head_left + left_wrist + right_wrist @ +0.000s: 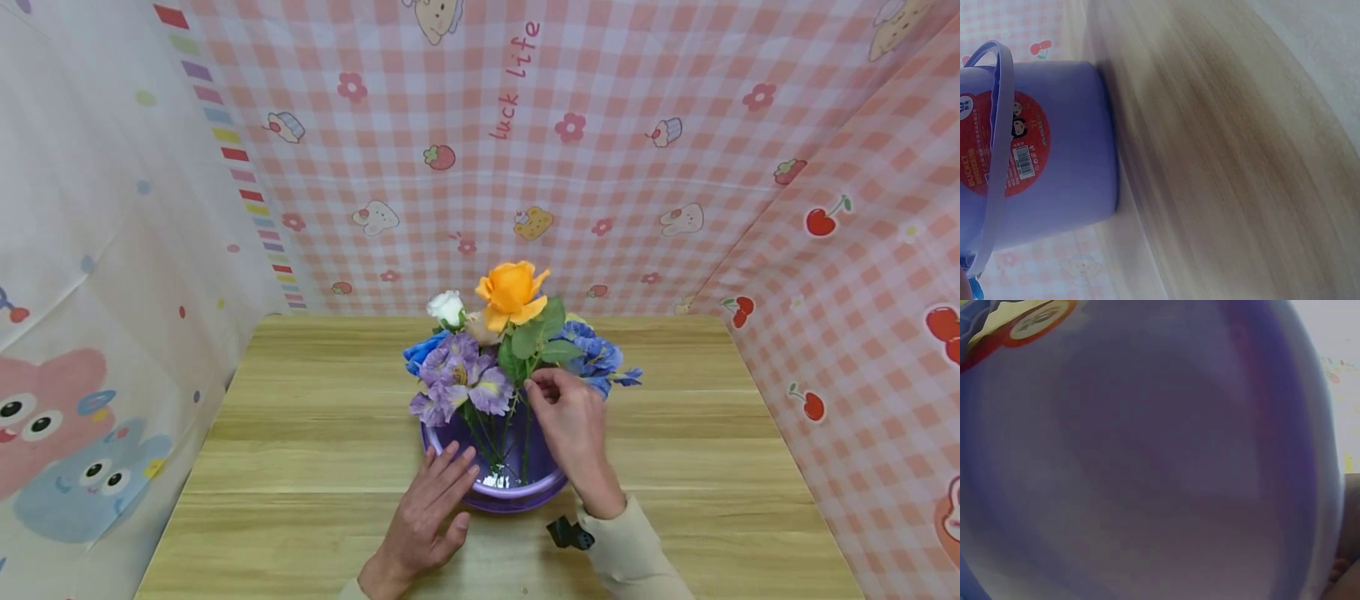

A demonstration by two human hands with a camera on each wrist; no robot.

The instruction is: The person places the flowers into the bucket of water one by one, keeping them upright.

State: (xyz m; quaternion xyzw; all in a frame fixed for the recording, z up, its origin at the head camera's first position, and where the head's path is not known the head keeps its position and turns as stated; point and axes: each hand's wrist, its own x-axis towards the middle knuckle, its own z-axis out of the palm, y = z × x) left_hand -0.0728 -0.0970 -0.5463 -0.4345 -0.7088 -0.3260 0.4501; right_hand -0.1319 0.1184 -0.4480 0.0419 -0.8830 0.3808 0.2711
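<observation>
A purple bucket (517, 502) holds several artificial flowers. My right hand (573, 421) pinches the green stem of an orange rose (513, 292), which stands highest in the bunch. With its fingers extended, my left hand (431, 512) touches the bucket's near left rim. Purple iris-like flowers (457, 377) lean over the left rim, beside a white rose (447, 307) and a bright blue flower (424, 353). Blue ruffled blooms (596, 354) spread to the right. In the left wrist view, the bucket's wall carries a red label (1029, 144) behind its handle (1001, 150).
The bucket stands on a wood-grain table (322, 417). Pink checked cloth (465, 192) hangs behind and on the right, with a pale cartoon-printed cloth (112, 275) on the left. A small black device (570, 533) sits at my right cuff.
</observation>
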